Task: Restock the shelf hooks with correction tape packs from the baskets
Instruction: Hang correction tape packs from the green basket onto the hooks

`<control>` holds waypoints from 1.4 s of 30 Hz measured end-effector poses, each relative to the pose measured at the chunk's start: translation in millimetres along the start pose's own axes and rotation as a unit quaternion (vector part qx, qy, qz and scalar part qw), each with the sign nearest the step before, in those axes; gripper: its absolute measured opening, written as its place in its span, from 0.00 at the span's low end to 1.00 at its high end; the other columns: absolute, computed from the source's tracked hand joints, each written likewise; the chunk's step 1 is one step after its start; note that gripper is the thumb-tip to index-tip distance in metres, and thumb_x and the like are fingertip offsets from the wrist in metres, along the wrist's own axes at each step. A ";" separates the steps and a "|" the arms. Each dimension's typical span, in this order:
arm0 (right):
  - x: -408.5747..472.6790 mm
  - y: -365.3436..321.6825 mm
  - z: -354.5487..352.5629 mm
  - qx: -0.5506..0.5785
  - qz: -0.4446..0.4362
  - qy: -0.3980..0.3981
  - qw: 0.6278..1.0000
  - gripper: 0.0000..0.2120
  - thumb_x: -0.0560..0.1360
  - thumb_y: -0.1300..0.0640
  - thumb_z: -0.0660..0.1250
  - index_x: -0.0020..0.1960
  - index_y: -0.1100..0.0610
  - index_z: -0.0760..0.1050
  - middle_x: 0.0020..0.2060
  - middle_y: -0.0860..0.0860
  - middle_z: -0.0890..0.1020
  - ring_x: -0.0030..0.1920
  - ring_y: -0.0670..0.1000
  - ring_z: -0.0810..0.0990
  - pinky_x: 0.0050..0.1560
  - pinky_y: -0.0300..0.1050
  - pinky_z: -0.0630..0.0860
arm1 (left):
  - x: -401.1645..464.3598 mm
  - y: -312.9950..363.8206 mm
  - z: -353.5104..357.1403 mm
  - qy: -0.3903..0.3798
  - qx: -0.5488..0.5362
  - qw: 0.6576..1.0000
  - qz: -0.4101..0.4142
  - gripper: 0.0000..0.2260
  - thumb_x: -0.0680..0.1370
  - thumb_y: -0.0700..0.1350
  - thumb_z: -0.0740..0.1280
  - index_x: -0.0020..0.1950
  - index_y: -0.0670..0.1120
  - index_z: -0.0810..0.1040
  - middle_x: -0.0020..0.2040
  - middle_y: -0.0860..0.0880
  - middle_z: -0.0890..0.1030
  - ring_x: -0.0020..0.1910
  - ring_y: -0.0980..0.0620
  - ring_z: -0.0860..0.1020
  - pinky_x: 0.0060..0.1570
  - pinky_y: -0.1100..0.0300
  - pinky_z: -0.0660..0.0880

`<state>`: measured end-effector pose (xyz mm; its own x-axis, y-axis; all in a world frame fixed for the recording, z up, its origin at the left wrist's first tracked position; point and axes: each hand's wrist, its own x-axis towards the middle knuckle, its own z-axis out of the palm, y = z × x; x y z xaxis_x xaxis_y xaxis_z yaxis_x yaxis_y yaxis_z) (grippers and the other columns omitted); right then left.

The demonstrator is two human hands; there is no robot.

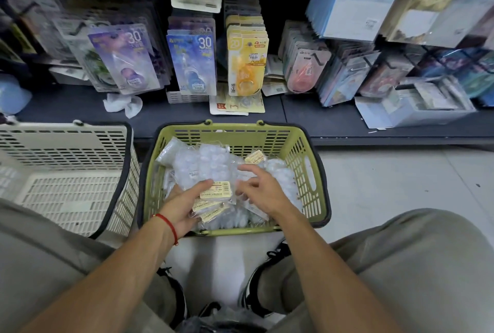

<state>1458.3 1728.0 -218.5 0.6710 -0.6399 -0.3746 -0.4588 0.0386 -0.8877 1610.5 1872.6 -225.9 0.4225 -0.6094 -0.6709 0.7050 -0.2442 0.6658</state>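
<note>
Shelf (307,114): I am seeing it running across the top, hooks crowded with hanging packs — purple (125,62), blue (193,64), yellow (247,65), pink (303,70).
White basket (66,145): sitting on the floor at left, just beside the green one.
Green basket (307,172): sitting on the floor between my knees and the shelf, holding the clear bagged correction tape packs (205,167) with yellow labels.
Left hand (184,205): reaching into the green basket, fingers curling under a labelled pack (216,190), thumb lying across its top edge — gripping it.
Right hand (263,189): hovering over the packs just right of the left hand, fingers spreading loosely, holding nothing I can make out.
Red cord (168,224): circling the left wrist.
</note>
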 end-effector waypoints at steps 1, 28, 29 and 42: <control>5.1 8.2 -5.4 -0.057 0.010 0.067 0.996 0.18 0.81 0.54 0.71 0.71 0.50 0.75 0.54 0.57 0.86 0.50 0.51 0.84 0.54 0.48 0.79 | -0.2 1.2 -1.2 0.007 -0.008 1.000 -0.008 0.28 0.77 0.42 0.77 0.75 0.40 0.73 0.56 0.38 0.87 0.46 0.42 0.88 0.35 0.52 0.83; -14.0 -140.4 -61.8 0.202 -0.090 0.043 0.974 0.12 0.80 0.63 0.72 0.63 0.58 0.80 0.54 0.57 0.88 0.49 0.59 0.88 0.44 0.53 0.85 | -43.9 90.1 74.7 -0.148 -0.046 0.969 0.190 0.34 0.72 0.39 0.81 0.76 0.45 0.72 0.65 0.37 0.83 0.62 0.34 0.83 0.53 0.38 0.83; -12.2 -151.7 -63.5 0.194 -0.105 0.054 0.974 0.12 0.80 0.63 0.72 0.63 0.58 0.79 0.53 0.58 0.88 0.49 0.60 0.88 0.46 0.55 0.84 | -48.1 101.6 80.5 -0.156 -0.037 0.964 0.210 0.33 0.73 0.39 0.80 0.75 0.46 0.72 0.65 0.37 0.83 0.62 0.33 0.83 0.58 0.33 0.81; 41.2 -275.6 -105.4 0.065 -0.317 0.148 0.935 0.08 0.74 0.46 0.70 0.52 0.41 0.76 0.42 0.50 0.88 0.40 0.51 0.87 0.42 0.57 0.82 | -59.4 251.8 127.1 -0.089 0.060 0.916 0.386 0.55 0.57 0.64 0.86 0.79 0.57 0.65 0.76 0.47 0.76 0.68 0.46 0.81 0.69 0.42 0.77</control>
<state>1550.9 1610.1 38.9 0.5840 -0.7499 0.3106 0.0637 -0.3392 -0.9386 1690.5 1751.5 23.1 0.6616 -0.7465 0.0709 0.1634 0.2357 0.9580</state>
